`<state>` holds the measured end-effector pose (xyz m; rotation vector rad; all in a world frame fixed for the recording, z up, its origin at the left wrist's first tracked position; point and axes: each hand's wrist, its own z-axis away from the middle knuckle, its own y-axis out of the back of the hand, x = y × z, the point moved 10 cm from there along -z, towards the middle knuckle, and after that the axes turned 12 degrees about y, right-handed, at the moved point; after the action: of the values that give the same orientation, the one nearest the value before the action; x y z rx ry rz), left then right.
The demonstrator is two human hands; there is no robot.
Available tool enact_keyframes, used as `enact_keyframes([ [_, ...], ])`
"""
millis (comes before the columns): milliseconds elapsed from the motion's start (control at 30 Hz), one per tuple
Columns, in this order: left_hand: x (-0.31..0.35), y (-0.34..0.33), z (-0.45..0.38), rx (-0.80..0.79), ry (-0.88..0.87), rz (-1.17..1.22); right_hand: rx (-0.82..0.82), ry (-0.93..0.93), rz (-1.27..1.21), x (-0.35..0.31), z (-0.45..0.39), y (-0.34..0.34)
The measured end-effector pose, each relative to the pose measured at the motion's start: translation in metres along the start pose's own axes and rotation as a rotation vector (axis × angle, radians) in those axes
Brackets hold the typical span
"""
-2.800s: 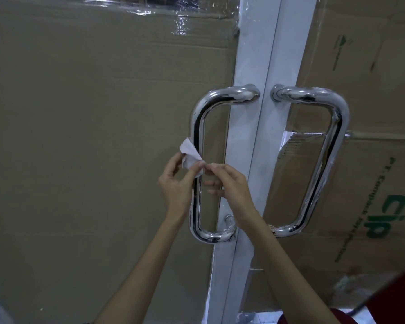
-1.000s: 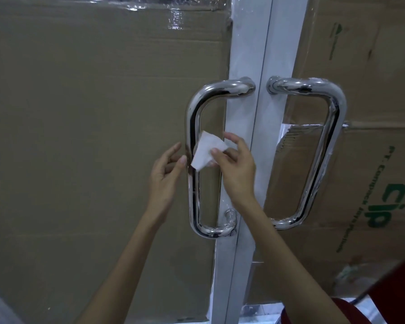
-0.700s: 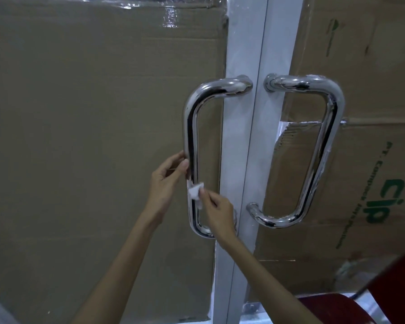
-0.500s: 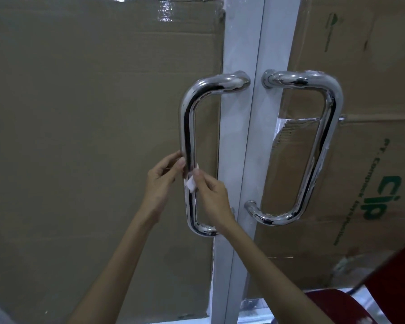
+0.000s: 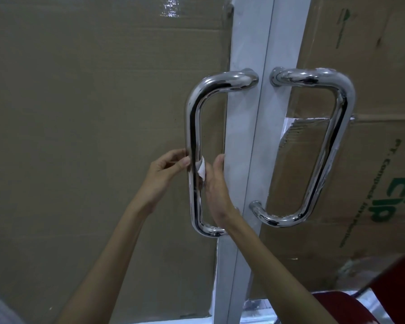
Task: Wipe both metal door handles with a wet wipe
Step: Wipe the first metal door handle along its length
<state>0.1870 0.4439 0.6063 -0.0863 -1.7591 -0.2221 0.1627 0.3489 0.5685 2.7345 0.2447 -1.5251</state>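
Two shiny metal pull handles are fixed to a white-framed double door. The left handle (image 5: 193, 127) is a tall D shape; the right handle (image 5: 332, 141) mirrors it. A small white wet wipe (image 5: 201, 170) is wrapped round the left handle's vertical bar, about mid-height. My right hand (image 5: 216, 190) presses the wipe against the bar from inside the loop. My left hand (image 5: 166, 173) pinches the bar at the wipe's level from the outer side; most of the wipe is hidden behind the bar and fingers.
Brown cardboard (image 5: 91, 136) covers the left glass pane, and printed cardboard (image 5: 372, 183) with green lettering covers the right one. The white door frame (image 5: 250, 148) runs between the handles. A red object (image 5: 398, 288) sits at the lower right corner.
The wipe was unfolded in both hands, then carried to the left handle's bar. My right hand slid it down and back up to mid-height, while my left hand stayed beside the bar.
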Motion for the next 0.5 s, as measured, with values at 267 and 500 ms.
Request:
enact_keyframes([
  [267,-0.001,0.005,-0.007,-0.014,-0.008,0.008,-0.121,-0.256,0.1,0.052,0.039,0.006],
  [500,-0.004,0.003,-0.008,-0.026,0.0,0.034,-0.053,-0.089,0.01,0.023,0.016,0.004],
])
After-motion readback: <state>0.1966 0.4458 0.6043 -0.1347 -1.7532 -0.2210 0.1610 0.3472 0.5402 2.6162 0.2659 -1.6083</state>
